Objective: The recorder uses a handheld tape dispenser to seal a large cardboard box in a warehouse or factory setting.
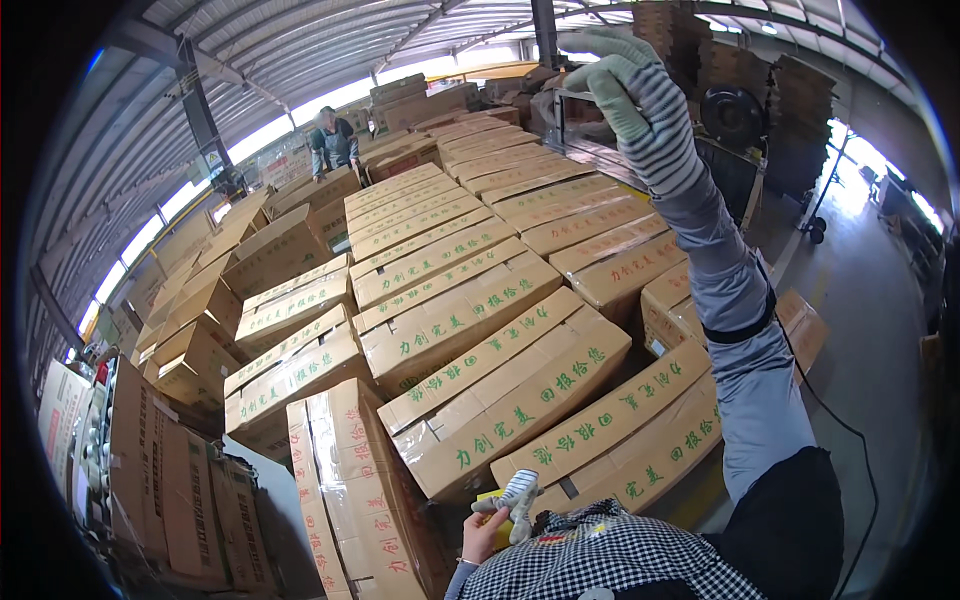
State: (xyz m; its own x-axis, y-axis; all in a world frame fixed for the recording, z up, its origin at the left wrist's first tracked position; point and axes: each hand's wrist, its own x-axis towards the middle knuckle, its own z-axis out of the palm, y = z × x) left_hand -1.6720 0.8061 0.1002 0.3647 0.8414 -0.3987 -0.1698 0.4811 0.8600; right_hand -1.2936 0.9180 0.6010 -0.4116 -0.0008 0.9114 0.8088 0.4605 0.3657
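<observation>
My right hand (pixel 625 90), in a pale green glove with a grey-striped cuff, is raised high at the upper right. Its fingers are bent but apart, and I see nothing in them. Low in front of my body, my bare left hand (pixel 482 535) grips a striped work glove (pixel 518 497). Something yellow shows just behind that glove, too covered to name. Close beyond my left hand lie long brown cardboard boxes, the nearest being a taped carton (pixel 510 400) with green print. A narrower carton (pixel 355 490) with red print stands to its left.
Rows of similar cartons (pixel 430 240) stretch back into the shed. A person (pixel 333 145) stands among them at the far left. Flattened cardboard (pixel 165 480) leans at the lower left. At right are a black wheel-like object (pixel 735 113), a grey floor (pixel 850 310) and a dark cable (pixel 862 440).
</observation>
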